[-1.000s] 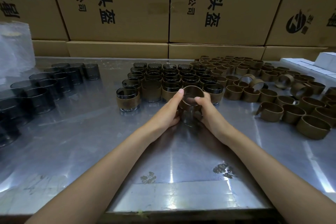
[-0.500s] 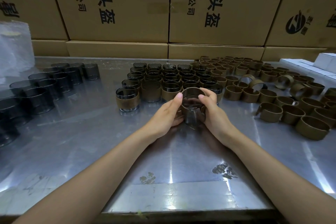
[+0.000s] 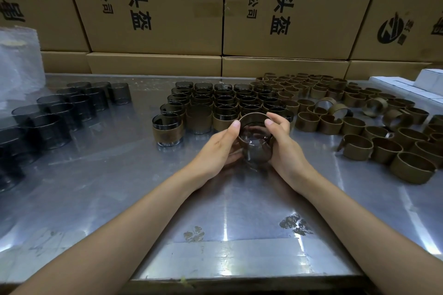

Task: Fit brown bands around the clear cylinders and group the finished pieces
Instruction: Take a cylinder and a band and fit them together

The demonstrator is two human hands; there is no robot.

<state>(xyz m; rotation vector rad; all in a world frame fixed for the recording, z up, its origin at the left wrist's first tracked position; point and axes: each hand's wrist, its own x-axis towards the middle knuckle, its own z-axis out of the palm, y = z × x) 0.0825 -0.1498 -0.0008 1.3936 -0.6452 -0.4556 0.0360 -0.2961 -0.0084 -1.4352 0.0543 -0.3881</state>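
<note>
band: brown band (image 3: 253, 116) now slid lower on clear cylinder (image 3: 256, 151); hands: left hand (image 3: 217, 148), right hand (image 3: 284, 148) both grasping it; finished group (image 3: 215, 105) at 12 o'clock

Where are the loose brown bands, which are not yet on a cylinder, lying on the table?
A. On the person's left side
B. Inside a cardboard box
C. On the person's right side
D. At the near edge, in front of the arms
C: the loose brown bands stand in a crowd on the metal table, beyond the right hand.
</note>
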